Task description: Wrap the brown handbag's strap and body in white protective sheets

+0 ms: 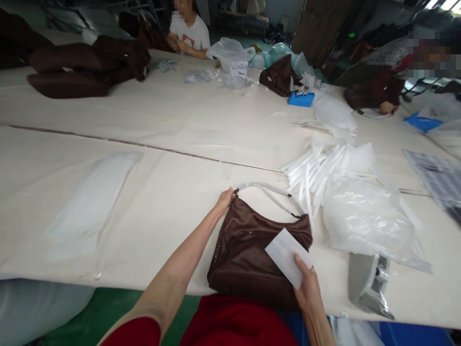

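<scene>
A dark brown handbag [248, 250] stands at the near edge of the table, its strap [264, 186] wrapped in pale covering and arched above the opening. My left hand [225, 199] grips the bag's upper left corner, close to where the strap joins; its fingertips are partly hidden. In front of the bag, my right hand [309, 281] pinches a white rectangular sheet [286, 254] between thumb and fingers. The sheet covers part of the bag's right front side.
White foam-like tubes [317, 168] lie piled beyond the bag, beside clear plastic bags [370, 216]. A grey tape dispenser [367, 283] sits at right. Brown bags [82, 67] lie far left. One person [190, 33] sits across the table; another person's hand [388, 107] is at far right.
</scene>
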{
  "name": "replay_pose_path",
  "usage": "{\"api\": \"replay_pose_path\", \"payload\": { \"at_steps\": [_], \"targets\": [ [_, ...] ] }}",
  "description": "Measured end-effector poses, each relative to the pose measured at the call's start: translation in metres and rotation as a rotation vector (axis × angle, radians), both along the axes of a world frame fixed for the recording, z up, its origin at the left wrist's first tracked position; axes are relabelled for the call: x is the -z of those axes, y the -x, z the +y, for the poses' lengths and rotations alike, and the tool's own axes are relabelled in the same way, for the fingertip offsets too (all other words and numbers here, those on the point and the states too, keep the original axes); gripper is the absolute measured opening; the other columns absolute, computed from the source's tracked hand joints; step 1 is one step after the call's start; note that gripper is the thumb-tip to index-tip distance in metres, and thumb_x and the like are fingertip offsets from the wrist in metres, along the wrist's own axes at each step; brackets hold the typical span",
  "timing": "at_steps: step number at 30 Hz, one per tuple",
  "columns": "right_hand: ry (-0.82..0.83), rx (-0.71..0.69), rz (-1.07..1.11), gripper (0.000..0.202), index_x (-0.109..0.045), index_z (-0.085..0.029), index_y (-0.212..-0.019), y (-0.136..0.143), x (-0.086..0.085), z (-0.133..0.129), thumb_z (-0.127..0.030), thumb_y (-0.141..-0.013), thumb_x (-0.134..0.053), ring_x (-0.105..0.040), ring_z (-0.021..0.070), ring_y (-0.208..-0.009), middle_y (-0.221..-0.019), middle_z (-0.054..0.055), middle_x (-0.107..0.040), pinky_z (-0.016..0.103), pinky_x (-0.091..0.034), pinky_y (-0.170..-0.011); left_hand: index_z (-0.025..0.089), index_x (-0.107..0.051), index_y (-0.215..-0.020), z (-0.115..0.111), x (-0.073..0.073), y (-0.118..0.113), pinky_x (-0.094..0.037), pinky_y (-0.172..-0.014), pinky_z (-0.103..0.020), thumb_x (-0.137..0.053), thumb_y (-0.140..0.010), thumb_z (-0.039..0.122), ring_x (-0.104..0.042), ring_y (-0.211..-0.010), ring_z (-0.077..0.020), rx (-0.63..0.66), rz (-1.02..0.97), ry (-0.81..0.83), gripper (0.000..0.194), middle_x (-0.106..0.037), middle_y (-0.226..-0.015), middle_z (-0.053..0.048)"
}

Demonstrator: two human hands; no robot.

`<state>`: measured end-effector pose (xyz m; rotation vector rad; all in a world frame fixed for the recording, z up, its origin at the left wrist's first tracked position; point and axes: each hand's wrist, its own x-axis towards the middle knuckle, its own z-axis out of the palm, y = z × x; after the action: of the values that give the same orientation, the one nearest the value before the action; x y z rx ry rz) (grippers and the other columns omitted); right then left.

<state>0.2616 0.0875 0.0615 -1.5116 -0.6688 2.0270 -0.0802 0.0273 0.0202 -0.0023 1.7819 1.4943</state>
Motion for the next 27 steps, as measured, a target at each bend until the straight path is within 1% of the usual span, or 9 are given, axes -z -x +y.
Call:
{"api": "replay_pose_path", "payload": {
  "at_steps": [4,8,11,13,16,18,20,23,27],
  "targets": [
    [-0.028,0.045,-0.017,0.047,-0.068,-0.015,-0.101,0.001,0.000,-0.001,-0.031,-0.061,-0.086,-0.074,0.0217,-0.081,-0.094,0.004,-0.078,0.034,-0.063,-0.077,0.015,-0.067,-0.084,-0.001,-0.008,0.006,-0.045,-0.059,-0.027,-0.066,-0.075,0.063,-0.056,-0.060,-0.0149,0.079,-0.192,-0.132,0.049,-0.060,-0.063,-0.001],
    [-0.078,0.088,-0.019,0.044,-0.069,-0.014,-0.099,0.007,-0.013,0.007,-0.030,-0.061,-0.085,-0.073,0.0234,-0.080,-0.092,0.006,-0.078,0.036,-0.063,-0.078,0.016,-0.068,-0.086,-0.004,-0.024,-0.002,-0.049,-0.067,-0.025,-0.072,-0.073,0.058,-0.060,-0.067,-0.0135,0.143,-0.278,-0.283,0.045,-0.066,-0.074,-0.003],
    [-0.150,0.092,-0.024,0.042,-0.070,-0.014,-0.095,0.023,-0.027,0.019,-0.030,-0.060,-0.084,-0.072,0.0246,-0.079,-0.089,0.007,-0.077,0.037,-0.062,-0.075,0.018,-0.066,-0.089,-0.006,-0.040,-0.019,-0.051,-0.078,-0.027,-0.077,-0.071,0.054,-0.065,-0.081,-0.0162,0.210,-0.299,-0.419,0.042,-0.069,-0.084,-0.004],
    [-0.210,0.046,-0.036,0.041,-0.070,-0.013,-0.095,0.041,-0.034,0.029,-0.031,-0.061,-0.083,-0.071,0.0248,-0.077,-0.086,0.007,-0.077,0.036,-0.061,-0.071,0.018,-0.065,-0.094,-0.007,-0.053,-0.035,-0.052,-0.077,-0.028,-0.079,-0.071,0.052,-0.066,-0.080,-0.0170,0.307,-0.294,-0.493,0.044,-0.069,-0.080,-0.003],
    [-0.335,-0.042,-0.042,0.035,-0.069,-0.012,-0.099,0.073,-0.037,0.038,-0.035,-0.074,-0.076,-0.069,0.0223,-0.079,-0.090,0.007,-0.076,0.035,-0.058,-0.071,0.017,-0.065,-0.099,-0.009,-0.070,-0.063,-0.051,-0.071,-0.026,-0.077,-0.074,0.051,-0.064,-0.070,-0.0140,0.475,-0.221,-0.515,0.044,-0.064,-0.072,0.001],
    [-0.382,-0.049,-0.035,0.032,-0.067,-0.013,-0.105,0.093,-0.034,0.040,-0.038,-0.085,-0.068,-0.068,0.0191,-0.083,-0.098,0.006,-0.073,0.035,-0.058,-0.074,0.016,-0.066,-0.100,-0.011,-0.077,-0.080,-0.050,-0.068,-0.024,-0.074,-0.077,0.050,-0.062,-0.065,-0.0121,0.549,-0.161,-0.496,0.042,-0.063,-0.070,0.001],
    [-0.390,-0.035,-0.015,0.032,-0.063,-0.014,-0.111,0.108,-0.030,0.038,-0.039,-0.091,-0.062,-0.066,0.0176,-0.090,-0.107,0.006,-0.068,0.037,-0.058,-0.078,0.016,-0.067,-0.102,-0.012,-0.080,-0.093,-0.050,-0.066,-0.024,-0.072,-0.079,0.049,-0.061,-0.064,-0.0119,0.559,-0.125,-0.477,0.041,-0.064,-0.069,0.001],
    [-0.402,-0.034,0.018,0.035,-0.060,-0.016,-0.118,0.121,-0.026,0.028,-0.040,-0.093,-0.060,-0.064,0.0193,-0.097,-0.115,0.007,-0.064,0.039,-0.058,-0.082,0.016,-0.068,-0.102,-0.014,-0.078,-0.104,-0.052,-0.065,-0.025,-0.072,-0.077,0.050,-0.062,-0.064,-0.0130,0.479,-0.087,-0.462,0.042,-0.065,-0.072,0.000],
    [-0.408,-0.075,0.055,0.032,-0.063,-0.014,-0.109,0.127,-0.030,0.011,-0.041,-0.091,-0.061,-0.066,0.0172,-0.088,-0.103,0.006,-0.068,0.036,-0.058,-0.078,0.018,-0.067,-0.100,-0.016,-0.076,-0.111,-0.053,-0.061,-0.026,-0.074,-0.075,0.049,-0.063,-0.062,-0.0134,0.393,-0.036,-0.450,0.041,-0.060,-0.078,0.001]
  ]
}}
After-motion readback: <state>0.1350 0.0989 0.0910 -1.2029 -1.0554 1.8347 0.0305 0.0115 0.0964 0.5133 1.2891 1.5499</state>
